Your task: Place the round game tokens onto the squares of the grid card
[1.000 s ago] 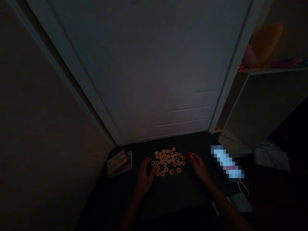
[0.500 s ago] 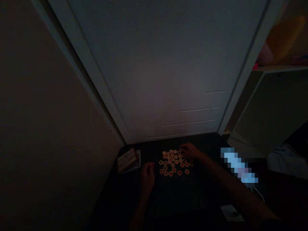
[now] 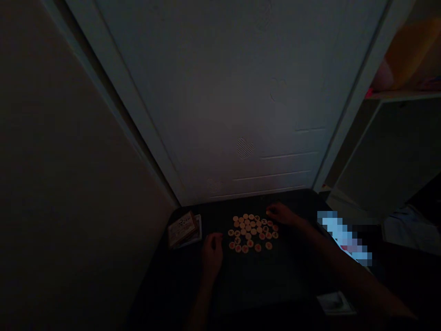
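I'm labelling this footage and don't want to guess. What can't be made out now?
Head view:
Round pieces: marks mostly too small and dark to read.
Left hand: its curl and the dimness hide whether it holds anything.
Right hand: darkness hides whether it holds anything.
Bright object: blurred by pixelation.
Shelf: cut off by the right edge.
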Available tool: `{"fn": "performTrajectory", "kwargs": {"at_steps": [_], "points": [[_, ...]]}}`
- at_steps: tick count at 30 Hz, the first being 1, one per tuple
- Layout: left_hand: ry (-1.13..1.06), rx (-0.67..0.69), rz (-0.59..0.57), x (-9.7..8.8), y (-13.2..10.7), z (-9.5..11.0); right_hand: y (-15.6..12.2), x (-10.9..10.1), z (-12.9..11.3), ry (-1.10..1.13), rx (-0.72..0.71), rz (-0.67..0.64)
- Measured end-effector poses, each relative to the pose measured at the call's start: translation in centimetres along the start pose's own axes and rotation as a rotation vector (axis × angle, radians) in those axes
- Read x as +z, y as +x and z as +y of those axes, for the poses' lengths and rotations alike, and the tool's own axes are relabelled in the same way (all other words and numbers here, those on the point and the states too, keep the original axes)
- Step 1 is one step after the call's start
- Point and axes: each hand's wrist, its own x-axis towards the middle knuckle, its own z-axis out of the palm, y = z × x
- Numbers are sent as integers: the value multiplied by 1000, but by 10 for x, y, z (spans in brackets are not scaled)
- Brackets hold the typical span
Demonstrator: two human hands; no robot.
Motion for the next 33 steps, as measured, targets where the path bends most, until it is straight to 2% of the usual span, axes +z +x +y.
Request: {"fn": "performTrajectory", "kwargs": {"at_steps": [4,11,18,25,33], "points": [[-4,-2,-7,1,1,-1,-11,-1,6,1,-15,14],[14,6,7,0,1,-1,-16,4,3,12,6,82],[15,15,12,1,1,-1,-44,6,6,26,85,169],[22,21,21,1,3,-2,-61,6,-1,82,71,190],[31,43,13,0,2,1,-76,17,-8,186,163,316]]}}
